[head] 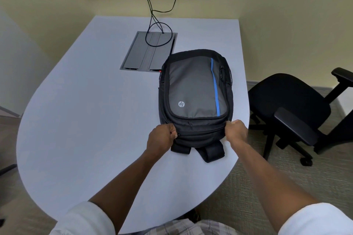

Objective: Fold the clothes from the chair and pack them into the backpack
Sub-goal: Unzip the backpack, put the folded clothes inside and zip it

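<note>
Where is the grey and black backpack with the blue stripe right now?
In the head view, the grey and black backpack lies flat on the white table's right side, beside the black office chair, both hands gripping its near end.

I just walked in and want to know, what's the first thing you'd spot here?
The grey and black backpack with a blue stripe, lying flat near the right edge of the white table. The left hand and right hand grip its near end, one on each side. A black office chair stands right of the table, with no clothes visible on it.
</note>
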Demonstrator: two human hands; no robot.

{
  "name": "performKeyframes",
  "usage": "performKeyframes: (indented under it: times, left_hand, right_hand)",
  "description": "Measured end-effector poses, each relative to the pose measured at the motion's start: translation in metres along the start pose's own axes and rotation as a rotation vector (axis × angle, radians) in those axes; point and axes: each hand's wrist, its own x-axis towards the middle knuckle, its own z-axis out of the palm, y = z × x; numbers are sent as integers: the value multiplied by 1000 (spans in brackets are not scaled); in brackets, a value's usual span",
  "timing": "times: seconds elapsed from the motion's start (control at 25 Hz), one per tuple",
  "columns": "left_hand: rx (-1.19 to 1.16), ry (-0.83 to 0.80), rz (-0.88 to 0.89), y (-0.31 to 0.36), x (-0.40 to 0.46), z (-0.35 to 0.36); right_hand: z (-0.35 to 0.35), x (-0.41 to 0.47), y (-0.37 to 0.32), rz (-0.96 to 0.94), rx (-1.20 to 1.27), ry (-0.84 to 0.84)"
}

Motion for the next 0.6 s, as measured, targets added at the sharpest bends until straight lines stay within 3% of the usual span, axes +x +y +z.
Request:
performKeyframes:
  times: [0.08,0.12,0.24,0.36,0.6]
  left_hand:
    - [-5,-10,-2,-2,1,-1]
    - [-7,-15,-5,-3,1,-1]
    - [-18,-30,-1,-3,3,-5]
    - [-1,-47,7,-2,3,-8]
    - [2,-55,-4,-1,3,-10]
  right_hand:
    - [2,-25,-5,-264,-56,156]
    - [7,-37,-8,-404,-33,153]
    - [36,-63,-12,-719,-77,-98]
    - [61,-76,-12,-841,-312,-271]
    - [75,-79,-16,-1042,-745,12]
